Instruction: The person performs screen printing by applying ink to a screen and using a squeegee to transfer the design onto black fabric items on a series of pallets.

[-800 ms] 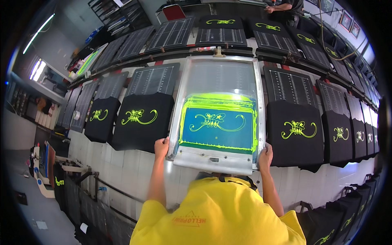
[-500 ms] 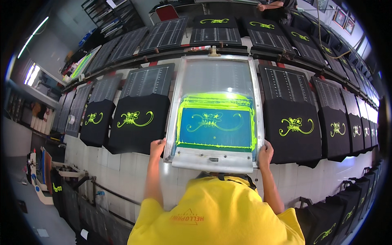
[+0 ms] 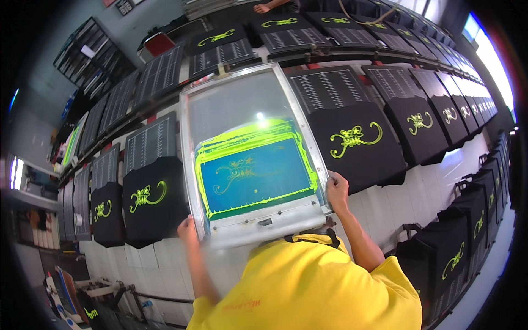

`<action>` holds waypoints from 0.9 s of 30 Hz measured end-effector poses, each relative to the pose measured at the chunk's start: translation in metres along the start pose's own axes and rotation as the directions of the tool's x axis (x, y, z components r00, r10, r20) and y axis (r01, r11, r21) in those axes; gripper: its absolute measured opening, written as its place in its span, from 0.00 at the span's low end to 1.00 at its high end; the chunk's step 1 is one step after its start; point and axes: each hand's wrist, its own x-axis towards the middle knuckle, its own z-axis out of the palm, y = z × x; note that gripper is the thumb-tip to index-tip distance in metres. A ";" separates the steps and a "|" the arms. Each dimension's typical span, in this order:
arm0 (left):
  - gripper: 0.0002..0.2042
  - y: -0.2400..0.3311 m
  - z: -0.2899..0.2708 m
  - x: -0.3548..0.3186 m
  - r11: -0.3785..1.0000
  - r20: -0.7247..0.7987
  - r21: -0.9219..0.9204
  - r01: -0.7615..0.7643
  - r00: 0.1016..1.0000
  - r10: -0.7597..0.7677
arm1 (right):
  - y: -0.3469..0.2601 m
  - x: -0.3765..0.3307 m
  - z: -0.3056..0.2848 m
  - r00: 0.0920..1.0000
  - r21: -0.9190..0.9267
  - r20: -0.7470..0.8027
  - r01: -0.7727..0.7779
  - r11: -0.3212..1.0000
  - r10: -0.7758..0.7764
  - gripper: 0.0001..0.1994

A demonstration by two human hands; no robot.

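A screen printing frame (image 3: 295, 113) with a silver metal rim spans the space between my hands, tilted in the view. Its blue stencil (image 3: 264, 192) carries a scrolling ornament, and bright yellow-green ink (image 3: 250, 135) borders it. Across the near end lies a wide silver squeegee (image 3: 297, 217). My left hand (image 3: 188, 231) is closed on the near left edge of the frame, its fingers partly hidden. On the near right edge my right hand (image 3: 337, 192) is closed too. What lies under the frame is mostly hidden.
Black T-shirts with yellow-green prints lie on dark pallets either side: one shirt (image 3: 366, 157) at right, another (image 3: 151, 220) at left. A second row of pallets (image 3: 223, 55) runs behind. More printed shirts (image 3: 465, 239) hang at lower right. A person's hand (image 3: 263, 8) shows at the far side.
The view has swung to the right, so the frame now appears tilted and further left. Both hands keep their grip on its edges. Less of the stencil's ornament shows brightly.
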 end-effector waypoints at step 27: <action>0.15 0.076 0.386 -0.188 0.937 0.028 0.222 -0.270 0.962 0.271 | 0.146 0.245 -0.310 0.998 -0.087 -0.056 0.028 0.996 -0.033 0.15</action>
